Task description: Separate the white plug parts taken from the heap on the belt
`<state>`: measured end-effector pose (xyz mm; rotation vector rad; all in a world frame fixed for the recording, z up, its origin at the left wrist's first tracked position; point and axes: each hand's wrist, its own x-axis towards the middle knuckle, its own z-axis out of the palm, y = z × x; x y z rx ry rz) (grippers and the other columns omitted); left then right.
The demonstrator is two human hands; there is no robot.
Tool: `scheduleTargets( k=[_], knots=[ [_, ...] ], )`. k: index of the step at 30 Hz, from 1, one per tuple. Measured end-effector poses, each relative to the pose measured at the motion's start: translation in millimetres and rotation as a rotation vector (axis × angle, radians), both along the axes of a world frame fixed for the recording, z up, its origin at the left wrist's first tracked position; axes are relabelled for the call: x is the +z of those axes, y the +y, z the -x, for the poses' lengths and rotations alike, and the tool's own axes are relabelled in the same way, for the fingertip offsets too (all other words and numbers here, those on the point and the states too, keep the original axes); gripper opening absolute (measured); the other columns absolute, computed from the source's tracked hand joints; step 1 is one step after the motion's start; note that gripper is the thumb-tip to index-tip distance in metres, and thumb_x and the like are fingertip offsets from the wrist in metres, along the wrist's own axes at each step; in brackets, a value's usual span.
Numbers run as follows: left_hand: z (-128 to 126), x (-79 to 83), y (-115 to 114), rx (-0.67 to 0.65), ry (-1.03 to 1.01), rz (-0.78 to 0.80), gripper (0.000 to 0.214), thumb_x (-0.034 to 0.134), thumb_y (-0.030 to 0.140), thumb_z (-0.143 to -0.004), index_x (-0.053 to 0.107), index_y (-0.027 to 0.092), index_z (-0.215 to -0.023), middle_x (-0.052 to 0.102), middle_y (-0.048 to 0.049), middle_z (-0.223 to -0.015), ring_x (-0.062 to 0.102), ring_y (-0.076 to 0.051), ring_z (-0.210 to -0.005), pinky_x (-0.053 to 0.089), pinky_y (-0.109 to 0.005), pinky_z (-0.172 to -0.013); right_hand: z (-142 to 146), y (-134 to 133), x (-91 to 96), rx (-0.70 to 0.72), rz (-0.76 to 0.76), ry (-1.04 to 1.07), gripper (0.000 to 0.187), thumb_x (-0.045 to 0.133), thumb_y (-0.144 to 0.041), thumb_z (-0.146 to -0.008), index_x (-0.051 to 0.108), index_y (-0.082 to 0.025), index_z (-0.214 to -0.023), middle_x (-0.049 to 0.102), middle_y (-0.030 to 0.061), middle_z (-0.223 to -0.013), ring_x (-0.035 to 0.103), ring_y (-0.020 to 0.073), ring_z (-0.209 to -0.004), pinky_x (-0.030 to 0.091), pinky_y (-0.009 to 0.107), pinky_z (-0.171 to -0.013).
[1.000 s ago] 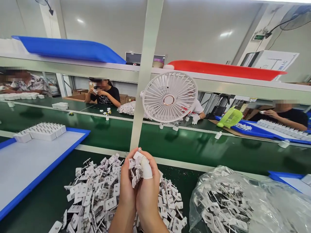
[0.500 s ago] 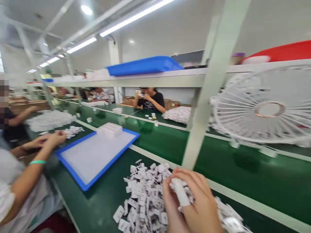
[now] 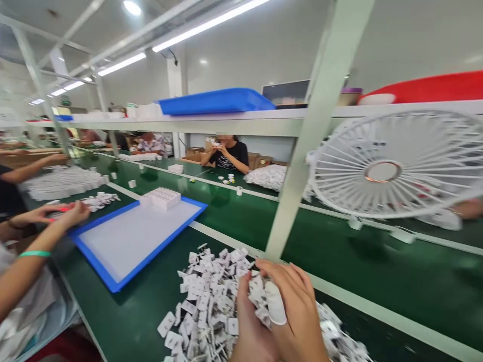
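Observation:
My left hand [image 3: 251, 327] and my right hand [image 3: 300, 311] are cupped together at the bottom centre. Between them is a clump of small white plastic parts [image 3: 257, 291], partly hidden by the fingers. A white cover [image 3: 275, 304] wraps what looks like my right thumb. Beside my left hand spreads a loose pile of square white plastic pieces [image 3: 206, 296], some with thin metal bits showing. More white pieces [image 3: 339, 334] lie to the right of my right hand, partly behind it.
A blue-rimmed tray [image 3: 113, 281] bearing a white block of parts [image 3: 161, 197] lies left on the green bench. A slanted post [image 3: 289, 211] rises just beyond my hands. A white fan [image 3: 392, 166] hangs at right. A co-worker's hands [image 3: 64, 213] work at far left.
The view has shifted slightly, so most things sit further left. My hands stay cupped around the white parts. At far left, a red-edged item now shows in the co-worker's hands.

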<state>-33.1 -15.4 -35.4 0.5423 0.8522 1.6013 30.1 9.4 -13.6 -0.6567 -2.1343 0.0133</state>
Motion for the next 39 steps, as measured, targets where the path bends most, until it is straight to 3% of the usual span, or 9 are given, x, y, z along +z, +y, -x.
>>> scheduleTargets(
  k=[5, 10, 15, 19, 21, 25, 29, 34, 39],
  knots=[
    [1, 0.3, 1, -0.010, -0.593, 0.189, 0.025, 0.037, 0.038, -0.081, 0.049, 0.018, -0.092, 0.061, -0.0039, -0.084, 0.061, -0.017, -0.081, 0.047, -0.032, -0.074, -22, -5, 23.8, -0.045, 0.549, 0.178, 0.022, 0.036, -0.028, -0.086, 0.058, -0.024, -0.090, 0.062, 0.0032, -0.092, 0.055, 0.0212, -0.089, 0.042, 0.035, -0.076],
    [3, 25.2, 12, 0.032, -0.787, 0.189, 0.019, 0.047, 0.031, -0.076, 0.054, 0.017, -0.086, 0.062, -0.0024, -0.075, 0.061, -0.016, -0.067, 0.048, -0.031, -0.065, -35, -5, 45.8, 0.081, 0.462, -0.012, 0.019, 0.045, -0.015, -0.082, 0.059, -0.026, -0.091, 0.059, 0.0020, -0.103, 0.050, 0.0197, -0.097, 0.040, 0.034, -0.083],
    [-9, 51.9, 21, 0.023, -0.867, 0.147, 0.023, 0.041, 0.030, -0.078, 0.057, 0.014, -0.075, 0.059, -0.0046, -0.067, 0.059, -0.014, -0.059, 0.047, -0.027, -0.059, -36, -7, 47.0, -0.026, 0.174, -0.025, 0.031, 0.049, -0.007, -0.078, 0.060, -0.028, -0.098, 0.060, 0.0010, -0.101, 0.049, 0.0205, -0.091, 0.037, 0.038, -0.081],
    [-19, 52.1, 26, 0.023, -0.867, 0.184, 0.022, 0.042, 0.029, -0.078, 0.058, 0.015, -0.075, 0.059, -0.0050, -0.067, 0.059, -0.016, -0.058, 0.048, -0.028, -0.054, -37, -4, 42.0, -0.078, 0.124, 0.113, 0.025, 0.051, -0.006, -0.076, 0.065, -0.026, -0.083, 0.059, 0.0029, -0.096, 0.049, 0.0206, -0.088, 0.038, 0.036, -0.076],
    [-20, 48.6, 29, 0.036, -0.853, 0.212, 0.019, 0.043, 0.026, -0.077, 0.058, 0.015, -0.077, 0.061, -0.0060, -0.071, 0.060, -0.017, -0.060, 0.048, -0.028, -0.054, -38, -3, 41.1, -0.073, 0.240, 0.290, 0.020, 0.051, -0.010, -0.077, 0.066, -0.024, -0.080, 0.058, 0.0039, -0.089, 0.051, 0.0191, -0.082, 0.040, 0.032, -0.070],
    [-17, 46.9, 33, 0.084, -0.818, 0.276, 0.017, 0.042, 0.021, -0.077, 0.058, 0.016, -0.080, 0.062, -0.0046, -0.073, 0.062, -0.017, -0.062, 0.051, -0.031, -0.055, -41, -3, 43.5, 0.012, 0.742, 0.785, 0.004, 0.062, -0.025, -0.073, 0.062, -0.021, -0.074, 0.056, -0.0010, -0.063, 0.050, 0.0127, -0.059, 0.042, 0.025, -0.061],
    [-6, 52.9, 34, 0.149, -0.777, 0.288, 0.023, 0.040, 0.021, -0.078, 0.058, 0.014, -0.088, 0.063, -0.0090, -0.088, 0.063, -0.025, -0.078, 0.053, -0.036, -0.058, -46, -2, 46.6, 0.213, 1.068, 1.054, 0.021, 0.070, -0.033, -0.064, 0.055, -0.018, -0.064, 0.056, -0.0028, -0.052, 0.048, 0.0091, -0.049, 0.039, 0.022, -0.056],
    [12, 59.6, 31, 0.239, -0.810, 0.245, 0.030, 0.037, 0.020, -0.080, 0.057, 0.013, -0.101, 0.060, -0.0115, -0.098, 0.057, -0.030, -0.095, 0.056, -0.038, -0.062, -50, -5, 51.2, 0.252, 1.159, 1.073, 0.026, 0.071, -0.033, -0.064, 0.050, -0.018, -0.061, 0.059, -0.0019, -0.056, 0.050, 0.0082, -0.051, 0.038, 0.020, -0.057],
    [26, 63.2, 33, 0.291, -0.836, 0.206, 0.032, 0.032, 0.020, -0.082, 0.056, 0.012, -0.102, 0.058, -0.0122, -0.097, 0.055, -0.029, -0.099, 0.057, -0.037, -0.061, -52, -7, 55.3, 0.201, 1.030, 0.826, 0.021, 0.062, -0.033, -0.072, 0.048, -0.019, -0.066, 0.059, -0.0009, -0.067, 0.053, 0.0116, -0.064, 0.040, 0.024, -0.065]
  ],
)
